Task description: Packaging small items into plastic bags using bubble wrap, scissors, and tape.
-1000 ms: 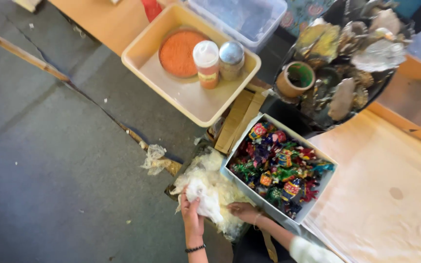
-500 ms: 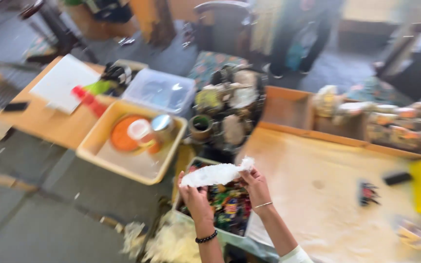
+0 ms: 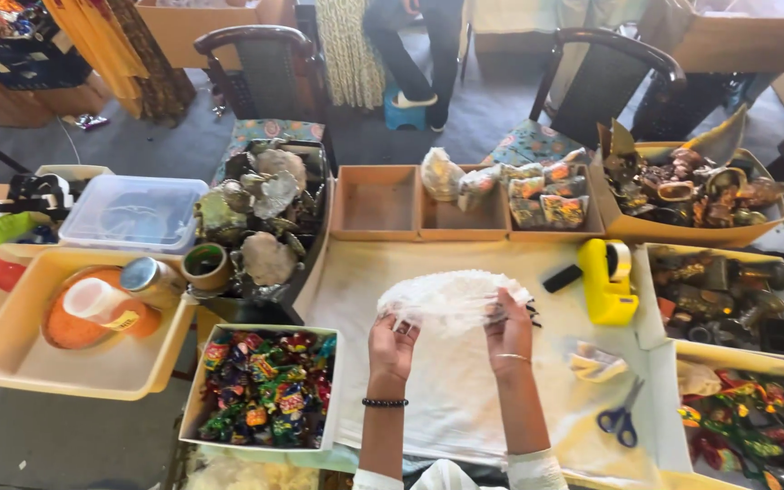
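Observation:
My left hand (image 3: 392, 342) and my right hand (image 3: 508, 328) hold up a clear plastic bag of white fluffy filling (image 3: 451, 298) between them, above a cream cloth-covered table (image 3: 451, 399). The left hand grips the bag's left end, the right hand its right end. A black bead bracelet sits on my left wrist and a thin bangle on my right. A white box of colourful wrapped sweets (image 3: 263, 387) lies just left of my left hand.
Yellow tape dispenser (image 3: 608, 282) and blue scissors (image 3: 622, 416) lie right of my hands. Wooden trays (image 3: 419, 201) hold wrapped packets behind. A beige tray (image 3: 74, 363) with an orange plate and jars is at the left. Boxes of ornaments line the right. Two chairs and a person's legs stand beyond.
My view swung up from the floor to the table. Both hands lifted the white filling bag from beside the sweets box and now hold it over the cloth.

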